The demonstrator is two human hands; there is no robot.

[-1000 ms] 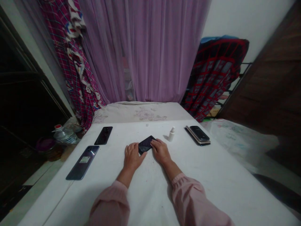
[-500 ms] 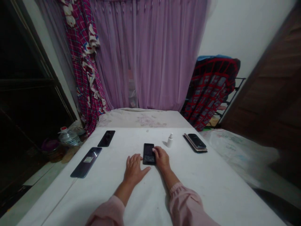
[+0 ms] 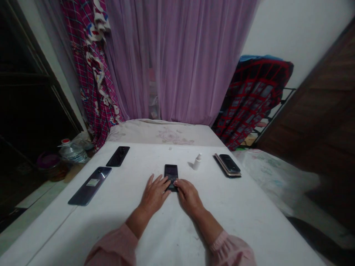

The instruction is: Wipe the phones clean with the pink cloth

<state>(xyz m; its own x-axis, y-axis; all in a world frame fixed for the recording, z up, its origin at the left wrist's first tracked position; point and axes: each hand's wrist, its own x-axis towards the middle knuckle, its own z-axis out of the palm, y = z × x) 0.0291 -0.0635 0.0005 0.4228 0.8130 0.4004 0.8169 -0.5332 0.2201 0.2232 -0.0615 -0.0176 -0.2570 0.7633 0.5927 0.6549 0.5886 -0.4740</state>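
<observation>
Head cam: small dark phone [image 3: 171, 170] lies flat nr ctr of frame, fingers hiding its lower part. L hand [image 3: 154, 192] spread, fingertips on its L edge; R hand [image 3: 190, 197] pinches white scrap [image 3: 175, 182] over its lower R, material unclear. White spray bottle [image 3: 197, 163] just R of ctr, clear of both hands; stack w/ black phone on top [image 3: 229, 163] further R. Mid-left: black phone [image 3: 118, 156], labelled grey phone [image 3: 88, 190]. White tabletop [image 3: 166, 229]; floral cloth [image 3: 133, 132] behind. Purple curtain [image 3: 191, 62] upper ctr, red-black cloth [image 3: 253, 92] upper R.
</observation>
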